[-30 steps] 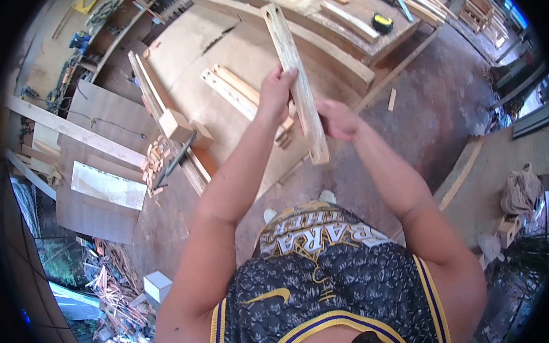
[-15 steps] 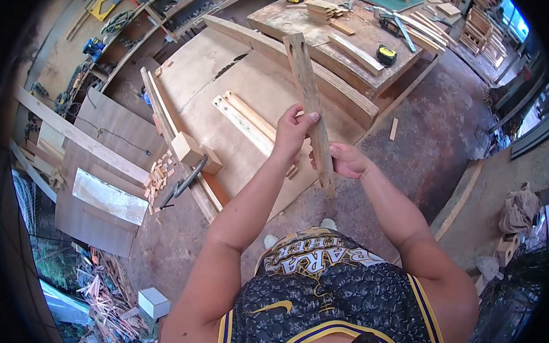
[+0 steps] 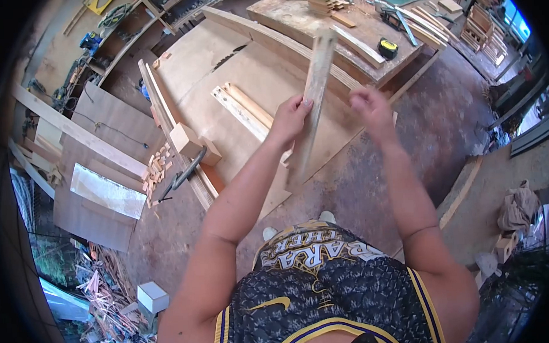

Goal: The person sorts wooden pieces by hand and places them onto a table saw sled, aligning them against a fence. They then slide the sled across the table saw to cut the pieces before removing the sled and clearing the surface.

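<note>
Left hand (image 3: 292, 118), closed around the middle of a wood slat (image 3: 311, 102), holds it tilted in the air above the plywood sheet (image 3: 221, 63); right hand (image 3: 369, 106), loosely curled and holding nothing, hangs just beside the slat, apart from it. Slat: long, thin, stiff, probably light and rough-edged, best gripped mid-length for balance. Two more slats (image 3: 241, 108) lie on the sheet below, with a block (image 3: 184, 140) and tape measure (image 3: 388, 47) further out.

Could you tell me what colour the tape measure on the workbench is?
Yellow and black tape measure, seen in the head view.
</note>
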`<state>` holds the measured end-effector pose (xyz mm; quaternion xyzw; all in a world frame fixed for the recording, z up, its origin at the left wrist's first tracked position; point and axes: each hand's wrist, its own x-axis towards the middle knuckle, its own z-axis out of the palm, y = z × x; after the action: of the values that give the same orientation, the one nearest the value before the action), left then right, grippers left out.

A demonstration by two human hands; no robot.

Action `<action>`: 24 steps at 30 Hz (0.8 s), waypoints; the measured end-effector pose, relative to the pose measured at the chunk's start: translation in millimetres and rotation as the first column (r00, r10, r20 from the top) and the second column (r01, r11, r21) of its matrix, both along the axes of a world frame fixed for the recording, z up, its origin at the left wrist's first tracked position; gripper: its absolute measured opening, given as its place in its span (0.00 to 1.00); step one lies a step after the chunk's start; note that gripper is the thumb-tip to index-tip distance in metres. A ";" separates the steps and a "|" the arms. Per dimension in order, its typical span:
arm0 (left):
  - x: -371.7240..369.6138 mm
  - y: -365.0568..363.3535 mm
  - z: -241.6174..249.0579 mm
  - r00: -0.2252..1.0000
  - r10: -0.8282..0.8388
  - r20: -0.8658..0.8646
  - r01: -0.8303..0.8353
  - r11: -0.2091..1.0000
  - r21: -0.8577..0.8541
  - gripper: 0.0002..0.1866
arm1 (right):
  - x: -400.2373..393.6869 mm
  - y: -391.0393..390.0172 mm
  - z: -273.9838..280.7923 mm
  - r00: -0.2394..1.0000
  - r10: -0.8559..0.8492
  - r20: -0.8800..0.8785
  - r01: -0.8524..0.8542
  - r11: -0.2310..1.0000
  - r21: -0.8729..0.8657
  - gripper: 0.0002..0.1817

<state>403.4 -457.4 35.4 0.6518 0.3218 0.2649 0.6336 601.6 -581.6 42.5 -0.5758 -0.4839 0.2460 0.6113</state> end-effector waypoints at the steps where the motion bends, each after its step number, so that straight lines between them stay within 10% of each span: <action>1: -0.5 -4.6 13.6 0.997 -0.009 -0.082 0.015 0.997 0.076 0.14 | 7.5 -0.6 17.4 0.984 -0.138 0.111 0.132 0.989 0.066 0.16; 5: 9.3 -8.5 14.6 0.999 -0.008 -0.037 0.015 0.986 0.167 0.15 | 9.6 0.6 45.0 0.974 -0.188 0.125 0.158 0.964 0.215 0.19; 15: 5.4 18.1 2.3 0.993 0.113 0.024 -0.111 0.991 -0.074 0.18 | -25.5 -8.6 -34.3 0.971 0.188 -0.144 -0.208 0.968 -0.138 0.30; 16: 2.3 13.7 8.6 0.993 0.120 0.018 -0.118 0.990 -0.075 0.18 | -23.0 -10.2 -19.6 0.936 0.002 0.351 0.007 1.000 -0.025 0.33; 17: -0.9 9.7 15.3 0.983 -0.008 -0.183 0.026 0.995 0.093 0.18 | -20.1 -11.8 -5.5 0.645 -0.229 0.729 0.143 0.973 0.179 0.36; 18: -3.7 3.5 28.0 0.914 -0.098 -0.393 0.200 0.953 0.227 0.18 | -16.4 -13.6 8.5 0.650 -0.227 0.725 0.139 0.974 0.181 0.36; 21: -3.7 -1.6 35.4 0.756 -0.224 -0.615 0.517 0.780 0.352 0.19 | -1.9 -13.5 30.9 0.088 -0.091 0.992 0.103 0.991 0.081 0.39; 22: -5.0 1.4 33.4 0.736 -0.242 -0.632 0.559 0.743 0.367 0.19 | 0.1 -10.9 27.8 0.088 -0.101 0.991 0.095 0.991 0.092 0.39; 24: -15.3 8.6 33.6 0.769 -0.042 -0.638 0.503 0.657 0.562 0.18 | -3.2 -3.5 9.4 0.386 0.457 0.802 0.056 0.856 -0.515 0.33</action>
<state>388.1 -448.7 69.0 0.9330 0.2625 0.0541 0.2401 598.4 -585.1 52.0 -0.6766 -0.7300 0.0771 0.0588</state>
